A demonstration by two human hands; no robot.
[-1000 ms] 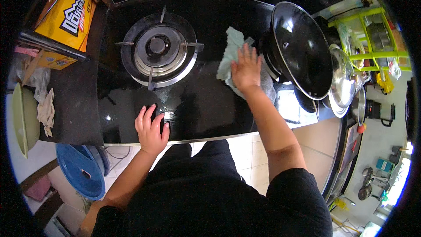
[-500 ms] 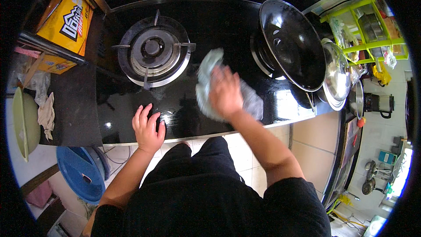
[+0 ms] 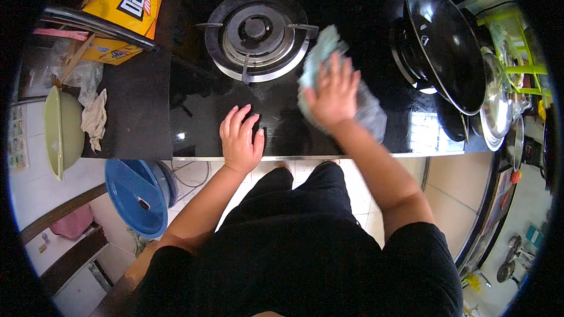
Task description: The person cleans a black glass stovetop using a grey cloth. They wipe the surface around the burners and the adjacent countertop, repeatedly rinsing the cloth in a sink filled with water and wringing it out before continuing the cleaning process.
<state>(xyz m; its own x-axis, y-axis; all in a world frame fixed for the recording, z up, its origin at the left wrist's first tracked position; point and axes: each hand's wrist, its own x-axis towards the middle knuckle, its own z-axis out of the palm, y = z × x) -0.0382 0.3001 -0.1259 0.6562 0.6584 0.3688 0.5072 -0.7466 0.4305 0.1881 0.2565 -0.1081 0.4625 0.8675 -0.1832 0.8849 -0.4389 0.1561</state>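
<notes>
Cloth (image 3: pixel 370 110) shifted toward burner (image 3: pixel 254 29), long axis far-left to near-right; right hand (image 3: pixel 336 98) splayed atop.

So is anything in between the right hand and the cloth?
Nothing visible: the right hand lies on the cloth. The burner is to its left, the black wok to its right.

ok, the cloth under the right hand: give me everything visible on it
The cloth looks like soft, thin fabric, pale blue-green toward its upper left and grey at lower right, with an uneven outline and blurred edges. It lies spread at a slant on the glossy black stovetop, between the bare burner and the wok. The right hand covers its middle, palm down. Wet or dry: can't tell.
</notes>
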